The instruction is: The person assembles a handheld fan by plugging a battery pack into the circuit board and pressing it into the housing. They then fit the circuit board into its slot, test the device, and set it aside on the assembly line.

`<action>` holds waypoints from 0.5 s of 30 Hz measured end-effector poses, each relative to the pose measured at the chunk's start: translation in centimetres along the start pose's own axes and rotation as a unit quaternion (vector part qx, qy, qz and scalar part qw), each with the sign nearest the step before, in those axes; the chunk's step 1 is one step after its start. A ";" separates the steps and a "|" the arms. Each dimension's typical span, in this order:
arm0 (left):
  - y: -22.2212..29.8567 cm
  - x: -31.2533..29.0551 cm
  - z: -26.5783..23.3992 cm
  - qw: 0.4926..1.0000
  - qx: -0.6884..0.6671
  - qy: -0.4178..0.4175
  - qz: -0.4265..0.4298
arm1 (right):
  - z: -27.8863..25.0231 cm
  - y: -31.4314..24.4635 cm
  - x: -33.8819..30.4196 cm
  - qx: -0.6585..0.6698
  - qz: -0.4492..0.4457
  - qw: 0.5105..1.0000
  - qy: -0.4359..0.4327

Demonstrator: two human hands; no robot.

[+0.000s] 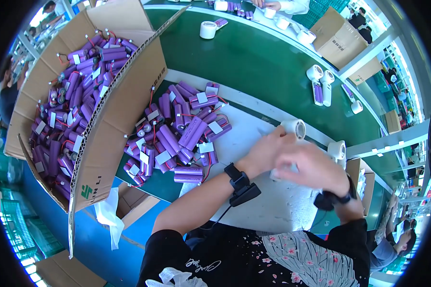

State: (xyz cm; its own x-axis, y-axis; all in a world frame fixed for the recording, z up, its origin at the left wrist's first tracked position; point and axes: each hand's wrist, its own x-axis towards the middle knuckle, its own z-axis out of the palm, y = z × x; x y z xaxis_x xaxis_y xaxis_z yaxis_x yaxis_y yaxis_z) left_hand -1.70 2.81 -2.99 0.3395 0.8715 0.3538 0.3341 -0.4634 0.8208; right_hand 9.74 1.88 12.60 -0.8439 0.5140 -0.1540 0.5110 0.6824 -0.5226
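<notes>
Right of the big cardboard carton: right hand motion-blurred, fingers curled, can't tell if holding anything; overlaps left hand, whose fingers bend against a white tape roll, grip unclear. White scrap below, mostly hidden. Purple battery packs, smooth cylinders, red wires, pale tags, heaped right beside carton on worktop; more inside carton, lower ones covered. Beyond carton: green surface, more rolls, co-worker's sleeve cut off.

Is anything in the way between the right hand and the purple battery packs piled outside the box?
Yes: seen from above, the left hand is between the right hand and the purple battery packs.
</notes>
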 end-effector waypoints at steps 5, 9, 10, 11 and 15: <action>0.4 0.6 1.3 0.989 -0.086 0.055 0.107 | 0.2 2.4 11.3 0.019 -0.026 0.993 0.111; 0.6 0.4 1.4 0.974 -0.224 0.012 0.018 | 2.1 5.4 14.9 -0.003 -0.062 0.994 0.085; 0.6 0.2 1.4 0.981 -0.195 0.008 0.011 | 2.2 5.4 15.4 -0.011 -0.072 0.995 0.072; 0.6 0.0 1.6 0.986 -0.167 0.004 0.004 | 2.2 5.5 15.6 -0.009 -0.077 0.994 0.073; 0.6 -0.3 1.9 0.994 -0.103 -0.020 0.034 | 2.2 4.6 15.2 0.019 -0.068 0.997 0.022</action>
State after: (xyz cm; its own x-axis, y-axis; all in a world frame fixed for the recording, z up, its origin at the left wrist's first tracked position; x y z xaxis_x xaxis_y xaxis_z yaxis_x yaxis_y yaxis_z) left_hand 0.04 1.93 -3.45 0.3918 0.8298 0.3975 0.1224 -0.4752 0.8713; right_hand -1.11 11.70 6.05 -0.8963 0.4412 -0.0439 0.3857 0.7270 -0.5680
